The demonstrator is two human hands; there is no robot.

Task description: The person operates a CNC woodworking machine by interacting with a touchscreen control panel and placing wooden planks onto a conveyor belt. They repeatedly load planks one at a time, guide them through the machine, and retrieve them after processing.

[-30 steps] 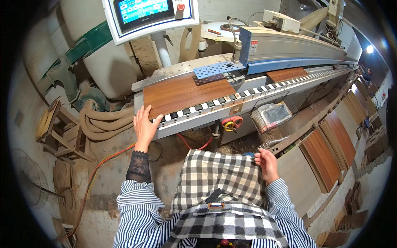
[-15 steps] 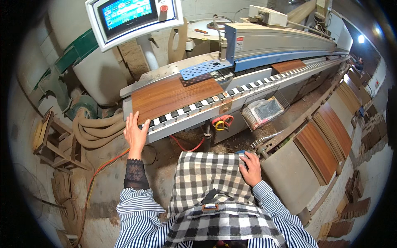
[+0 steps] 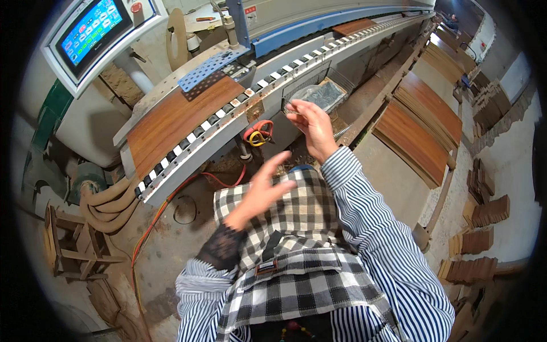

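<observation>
My left hand hangs over my checked apron, thumb and fingers apart and slightly blurred, holding nothing. Farther forward, my right hand is raised in front of the wire basket, its fingers loosely bent and nothing visible in them. A brown wood-grain board lies on the near end of the machine's feed bed, along a black-and-white roller track. A perforated blue plate covers part of its far end. Neither hand touches the board.
Red- and yellow-handled tools hang below the track. To the right, stacked boards lie on a long conveyor. A touchscreen panel stands at upper left. Hoses and a wooden stool are at left. Another person is far off.
My left hand has left the board's near end and come back right, over my apron. My right hand has risen from my lap toward the basket. The view has turned right.
</observation>
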